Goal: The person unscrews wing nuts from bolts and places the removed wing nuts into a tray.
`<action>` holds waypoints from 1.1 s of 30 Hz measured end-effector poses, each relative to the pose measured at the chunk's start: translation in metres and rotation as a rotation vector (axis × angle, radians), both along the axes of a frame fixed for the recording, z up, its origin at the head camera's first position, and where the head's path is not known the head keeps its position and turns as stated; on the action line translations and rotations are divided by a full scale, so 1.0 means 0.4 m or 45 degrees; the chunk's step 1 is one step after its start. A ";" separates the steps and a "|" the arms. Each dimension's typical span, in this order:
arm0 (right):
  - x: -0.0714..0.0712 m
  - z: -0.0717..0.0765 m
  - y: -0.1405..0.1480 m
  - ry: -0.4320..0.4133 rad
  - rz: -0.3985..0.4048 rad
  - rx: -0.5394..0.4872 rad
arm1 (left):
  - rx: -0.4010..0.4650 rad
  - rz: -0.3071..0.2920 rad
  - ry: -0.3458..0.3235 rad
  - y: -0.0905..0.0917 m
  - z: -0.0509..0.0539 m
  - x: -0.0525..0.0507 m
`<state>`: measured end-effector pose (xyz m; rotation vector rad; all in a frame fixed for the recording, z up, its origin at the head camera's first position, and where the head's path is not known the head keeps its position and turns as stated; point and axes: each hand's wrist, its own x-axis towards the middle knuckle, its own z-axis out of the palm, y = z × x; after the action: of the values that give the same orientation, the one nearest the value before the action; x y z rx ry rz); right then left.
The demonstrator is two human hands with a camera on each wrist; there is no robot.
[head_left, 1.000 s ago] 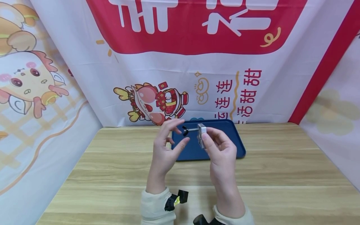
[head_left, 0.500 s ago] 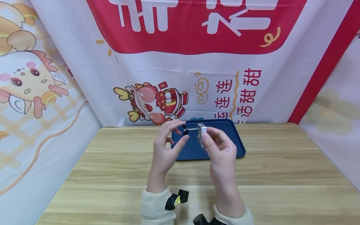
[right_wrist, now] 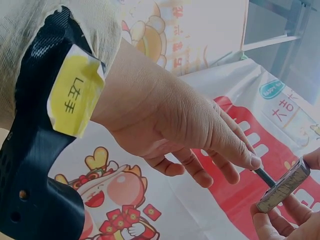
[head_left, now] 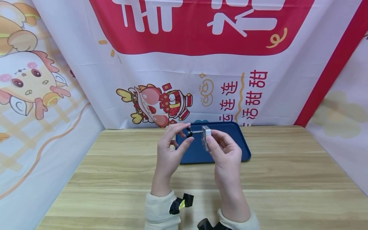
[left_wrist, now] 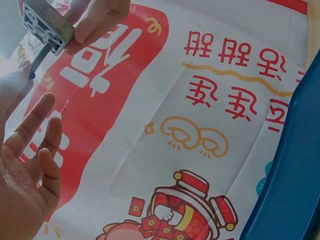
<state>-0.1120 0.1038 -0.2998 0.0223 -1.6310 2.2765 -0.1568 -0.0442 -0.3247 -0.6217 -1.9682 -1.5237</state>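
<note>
My right hand (head_left: pixel 228 156) holds a small silver metal block (head_left: pixel 206 138) between thumb and fingers, raised above the tray. A threaded screw (head_left: pixel 197 132) sticks out of the block toward the left, ending in a black wing-shaped head (head_left: pixel 189 132). The thumb and index finger of my left hand (head_left: pixel 169 150) pinch that head; the other fingers are spread loosely. In the left wrist view, holes show in the face of the block (left_wrist: pixel 47 27). Seen from the right wrist, the left thumb lies at the end of the screw (right_wrist: pixel 265 177), and its head is hidden.
A dark blue tray (head_left: pixel 195 155) lies behind the hands at the back of the wooden table (head_left: pixel 129 179). Printed cloth (head_left: pixel 172 68) hangs along the back and both sides. Black straps (head_left: pixel 175 206) sit on the sleeves.
The black wing head has turned slightly between the left thumb and index finger, which have come closer around it. The right hand and block stay in place.
</note>
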 end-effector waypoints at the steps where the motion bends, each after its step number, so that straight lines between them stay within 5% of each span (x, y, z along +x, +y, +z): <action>1: 0.000 0.000 0.000 0.002 0.000 -0.001 | -0.001 0.002 0.004 0.000 -0.001 -0.001; 21: -0.001 0.002 -0.005 -0.030 0.011 0.025 | 0.057 0.067 -0.189 0.008 0.003 0.002; 33: -0.004 -0.004 -0.006 -0.024 0.017 0.052 | 0.199 -0.050 -0.366 0.028 0.021 0.012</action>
<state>-0.1135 0.1014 -0.3013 0.0216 -1.6916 2.2602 -0.1520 -0.0328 -0.3164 -0.3950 -2.0252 -1.8568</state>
